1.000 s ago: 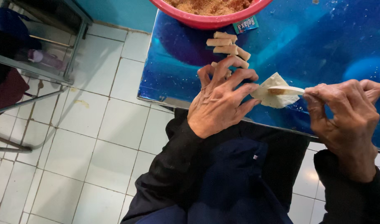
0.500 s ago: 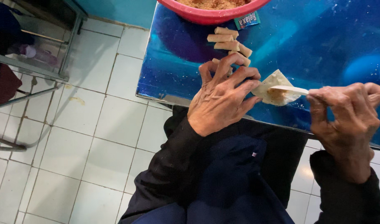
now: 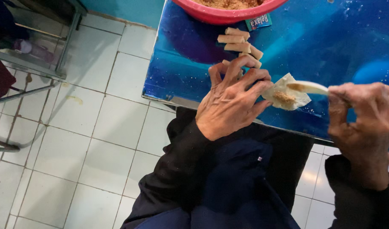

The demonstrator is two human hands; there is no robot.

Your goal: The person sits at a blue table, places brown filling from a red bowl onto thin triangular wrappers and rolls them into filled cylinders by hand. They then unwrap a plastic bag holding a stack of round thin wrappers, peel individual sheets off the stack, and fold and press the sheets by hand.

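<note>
Left hand (image 3: 232, 99) at frame centre, fingers spread, fingertips pinning edge of thin pale wrapper (image 3: 286, 94) on blue table (image 3: 186, 72). Right hand (image 3: 364, 123) at right edge, closed around white spoon (image 3: 308, 87), tip over brown filling on wrapper. Finished rolls (image 3: 239, 42) above left hand, just below pink bowl (image 3: 220, 15) at top.

Open room: the blue table (image 3: 330, 46) is bare on the right, past the wrapper (image 3: 287, 96).
In the way: small rolls (image 3: 239, 42) sit just above the left hand (image 3: 232, 99).
Far side: the red bowl (image 3: 220, 15) blocks the table edge.
</note>
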